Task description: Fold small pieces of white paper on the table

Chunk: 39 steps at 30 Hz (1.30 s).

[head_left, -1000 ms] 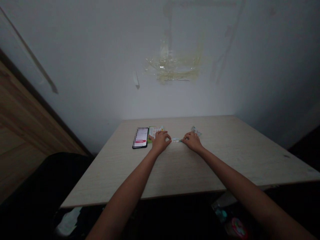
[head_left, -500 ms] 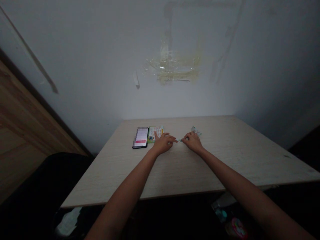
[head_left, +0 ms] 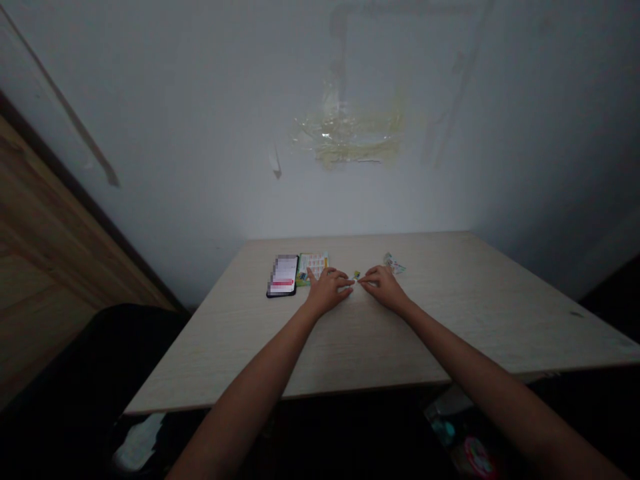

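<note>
Near the middle of the table, my left hand (head_left: pixel 330 289) rests palm down, its outer finger spread and its thumb and forefinger bent towards a small white and yellow-green piece (head_left: pixel 357 275). From the other side, my right hand (head_left: pixel 385 287) pinches at the same piece with thumb and fingertips. The piece is too small to name and partly covered by the fingers. Behind my left hand lies a printed card or leaflet (head_left: pixel 314 261) with green edges. A crumpled printed wrapper (head_left: pixel 395 264) sits just beyond my right hand.
A phone (head_left: pixel 283 276) with a lit screen lies left of the leaflet. The pale wooden table (head_left: pixel 360 347) meets a wall (head_left: pixel 200 120) with old tape (head_left: pixel 350 137). Below the front edge, a pink round item (head_left: pixel 479 455) shows in the dark.
The small piece between my fingers has turned, and its yellow-green part now shows above the fingertips. My right fingers have extended slightly leftward; the view has shifted a little.
</note>
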{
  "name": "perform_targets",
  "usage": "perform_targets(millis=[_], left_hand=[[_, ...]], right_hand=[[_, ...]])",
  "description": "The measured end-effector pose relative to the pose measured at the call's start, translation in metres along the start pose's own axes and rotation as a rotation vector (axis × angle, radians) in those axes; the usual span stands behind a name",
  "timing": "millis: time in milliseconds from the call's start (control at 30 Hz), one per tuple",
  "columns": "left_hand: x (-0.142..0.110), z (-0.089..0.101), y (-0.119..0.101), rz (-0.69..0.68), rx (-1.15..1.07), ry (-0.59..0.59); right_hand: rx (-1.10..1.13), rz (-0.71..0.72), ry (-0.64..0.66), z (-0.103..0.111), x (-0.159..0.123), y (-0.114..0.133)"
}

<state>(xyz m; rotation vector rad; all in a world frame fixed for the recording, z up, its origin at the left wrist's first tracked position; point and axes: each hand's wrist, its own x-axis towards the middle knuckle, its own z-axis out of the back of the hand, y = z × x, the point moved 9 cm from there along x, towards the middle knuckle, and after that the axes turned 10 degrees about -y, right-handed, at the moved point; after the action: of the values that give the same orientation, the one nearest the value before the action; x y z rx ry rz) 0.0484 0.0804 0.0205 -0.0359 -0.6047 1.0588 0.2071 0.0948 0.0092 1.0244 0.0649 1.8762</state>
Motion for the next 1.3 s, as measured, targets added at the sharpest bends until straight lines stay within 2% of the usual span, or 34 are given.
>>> perform_targets(millis=[433, 633, 1000, 1300], left_hand=[[0.0, 0.001, -0.002, 0.013, -0.003, -0.015], [0.0, 0.0, -0.001, 0.014, 0.014, -0.003], [0.001, -0.002, 0.002, 0.024, 0.028, 0.008], [0.0, -0.002, 0.0, 0.01, 0.022, 0.009]], right_hand=[[-0.033, 0.123, 0.005, -0.002, -0.003, 0.011], [-0.084, 0.131, 0.01, -0.001, -0.003, 0.013], [-0.187, 0.016, 0.059, 0.0, -0.002, 0.009], [-0.246, -0.028, 0.037, 0.0, 0.0, 0.004]])
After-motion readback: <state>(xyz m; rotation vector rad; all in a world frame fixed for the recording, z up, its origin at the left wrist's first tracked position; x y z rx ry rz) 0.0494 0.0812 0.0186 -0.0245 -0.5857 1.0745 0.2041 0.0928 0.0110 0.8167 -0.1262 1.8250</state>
